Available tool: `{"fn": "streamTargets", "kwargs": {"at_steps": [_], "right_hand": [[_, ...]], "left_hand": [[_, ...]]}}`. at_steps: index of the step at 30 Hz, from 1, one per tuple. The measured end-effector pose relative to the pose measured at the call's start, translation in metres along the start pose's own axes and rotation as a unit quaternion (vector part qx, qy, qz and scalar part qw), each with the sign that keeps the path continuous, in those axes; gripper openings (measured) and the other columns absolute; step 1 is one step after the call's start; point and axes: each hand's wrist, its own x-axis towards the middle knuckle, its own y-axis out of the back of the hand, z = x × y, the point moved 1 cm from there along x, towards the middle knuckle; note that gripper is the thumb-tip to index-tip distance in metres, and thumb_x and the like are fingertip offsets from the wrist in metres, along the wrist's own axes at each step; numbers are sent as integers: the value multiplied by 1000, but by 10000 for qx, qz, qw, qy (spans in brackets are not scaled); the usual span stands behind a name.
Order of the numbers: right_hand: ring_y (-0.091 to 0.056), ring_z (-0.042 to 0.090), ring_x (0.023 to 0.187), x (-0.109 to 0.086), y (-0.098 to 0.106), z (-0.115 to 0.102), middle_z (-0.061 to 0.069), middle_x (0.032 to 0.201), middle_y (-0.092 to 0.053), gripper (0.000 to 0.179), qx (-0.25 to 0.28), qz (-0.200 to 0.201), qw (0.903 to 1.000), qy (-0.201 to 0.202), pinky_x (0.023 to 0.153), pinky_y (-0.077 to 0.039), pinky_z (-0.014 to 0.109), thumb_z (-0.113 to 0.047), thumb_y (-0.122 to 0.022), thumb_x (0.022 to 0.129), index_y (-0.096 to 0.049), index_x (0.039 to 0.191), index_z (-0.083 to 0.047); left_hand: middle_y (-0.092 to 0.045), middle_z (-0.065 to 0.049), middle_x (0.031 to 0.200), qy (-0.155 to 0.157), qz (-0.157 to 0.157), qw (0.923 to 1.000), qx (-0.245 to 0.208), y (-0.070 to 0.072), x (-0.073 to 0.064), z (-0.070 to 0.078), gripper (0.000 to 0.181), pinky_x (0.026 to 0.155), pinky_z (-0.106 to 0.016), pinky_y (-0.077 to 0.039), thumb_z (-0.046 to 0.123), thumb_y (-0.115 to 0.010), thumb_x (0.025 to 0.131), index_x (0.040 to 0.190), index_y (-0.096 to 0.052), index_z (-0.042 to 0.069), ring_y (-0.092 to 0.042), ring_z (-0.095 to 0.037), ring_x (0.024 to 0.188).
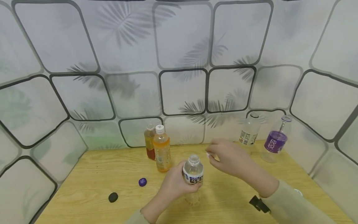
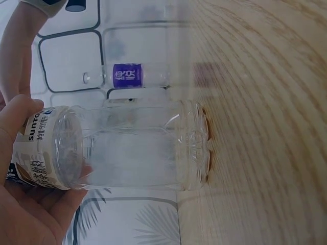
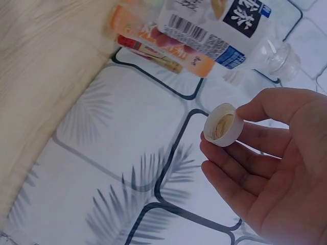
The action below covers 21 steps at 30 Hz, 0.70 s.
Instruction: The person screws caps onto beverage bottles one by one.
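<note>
My left hand (image 1: 176, 182) grips a clear plastic bottle (image 1: 194, 169) round its white, dark-printed label. The bottle stands upright with an uncapped mouth, and in the left wrist view its ribbed base (image 2: 194, 145) meets the wooden table. To the right of the bottle mouth, and apart from it, my right hand (image 1: 227, 157) pinches a white bottle cap (image 3: 224, 125) between thumb and fingers. The cap's hollow inside shows in the right wrist view, while in the head view the fingers mostly hide it.
An orange-labelled bottle (image 1: 162, 152) with a white cap stands behind my left hand, beside a red-and-yellow one (image 1: 150, 140). At the right are a purple-labelled bottle (image 1: 275, 141) and a clear one (image 1: 250, 130). A purple cap (image 1: 142, 182) and a black cap (image 1: 113, 197) lie at left.
</note>
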Motion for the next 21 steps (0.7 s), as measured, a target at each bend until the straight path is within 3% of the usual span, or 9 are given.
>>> {"fn": "streamTargets", "kwargs": {"at_steps": [9,21], "right_hand": [[-70,14,83,5,12,-15,2,100,-76,16,145,114,9998,15,68,-59,24,-11,-78,90,-81,105,-9],[-72,16,90,9,24,-31,2,102,-77,18,279,671,9967,348,76,-63,28,-9,-81,87,-81,105,-8]], "left_hand": [[-79,-5,111,-40,-2,10000,68,-1,0,-1,63,87,-30,-61,25,-95,73,127,-67,8,-76,-20,98],[-79,-4,109,-127,1,9999,41,-1,0,-2,61,84,-28,-61,26,-94,75,126,-67,8,-76,-17,95]]}}
